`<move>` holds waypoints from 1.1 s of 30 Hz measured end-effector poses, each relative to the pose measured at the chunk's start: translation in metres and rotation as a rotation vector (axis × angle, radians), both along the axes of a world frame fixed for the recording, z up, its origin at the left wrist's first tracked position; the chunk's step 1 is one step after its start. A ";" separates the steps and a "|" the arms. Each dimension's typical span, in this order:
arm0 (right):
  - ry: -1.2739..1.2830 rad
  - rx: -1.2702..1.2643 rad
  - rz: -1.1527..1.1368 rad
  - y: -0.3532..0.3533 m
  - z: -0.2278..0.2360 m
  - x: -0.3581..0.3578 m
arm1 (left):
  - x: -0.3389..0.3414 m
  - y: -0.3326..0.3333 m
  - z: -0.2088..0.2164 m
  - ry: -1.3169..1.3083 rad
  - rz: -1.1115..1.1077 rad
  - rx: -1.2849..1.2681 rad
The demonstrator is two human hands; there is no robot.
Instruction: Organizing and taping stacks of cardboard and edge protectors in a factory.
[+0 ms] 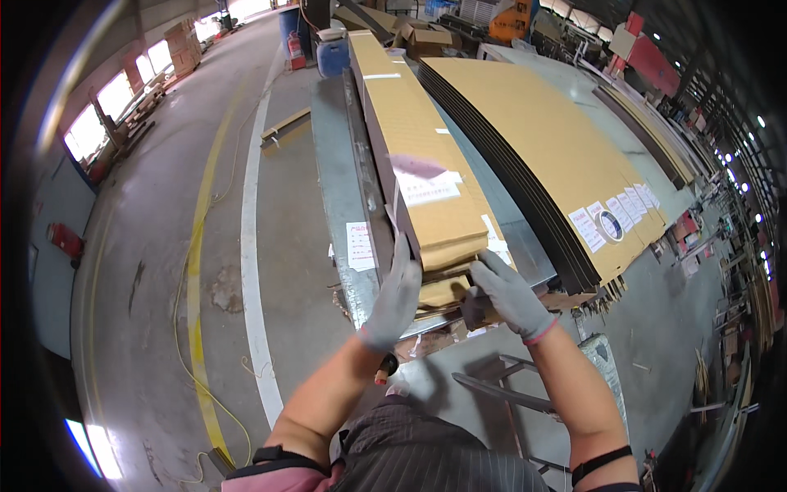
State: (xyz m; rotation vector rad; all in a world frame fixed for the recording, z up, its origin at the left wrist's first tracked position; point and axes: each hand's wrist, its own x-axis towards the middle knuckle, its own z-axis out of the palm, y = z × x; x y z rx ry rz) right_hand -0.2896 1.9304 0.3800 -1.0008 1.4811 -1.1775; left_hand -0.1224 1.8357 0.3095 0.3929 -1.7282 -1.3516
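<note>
A long, narrow cardboard box (438, 156) stretches away from me, its near end between my hands. My left hand (393, 299), in a grey glove, grips the near left corner with fingers straight along the side. My right hand (512, 297), also gloved, holds the near right corner by the end flaps, its thumb side in shadow. Layers of folded cardboard (444, 293) show at the box end. On top of the box lie a white label (429, 190) and a translucent pinkish piece (420, 167).
To the right is a stack of flat cardboard sheets (508, 107) bearing paper labels and a tape roll (609, 225). A metal frame (504, 392) stands below on the right. A blue drum (332, 57) and a fire extinguisher (296, 51) stand at the back. A yellow cord (182, 328) crosses the left floor.
</note>
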 end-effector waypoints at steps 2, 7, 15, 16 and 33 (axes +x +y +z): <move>0.036 0.005 -0.038 -0.002 -0.006 -0.016 | 0.005 0.015 -0.005 -0.029 -0.059 -0.064; -0.133 -0.129 0.025 0.091 -0.004 -0.062 | 0.032 0.092 -0.070 -0.263 -0.049 -0.005; 0.511 0.437 -0.316 0.359 -0.123 -0.301 | -0.130 0.161 -0.088 -0.453 0.467 0.321; 0.375 0.554 -0.227 0.406 -0.145 -0.323 | -0.149 0.164 -0.090 -0.324 0.538 0.272; 0.469 -0.006 -0.325 0.312 -0.103 -0.374 | -0.392 0.060 0.068 -0.318 0.160 -0.538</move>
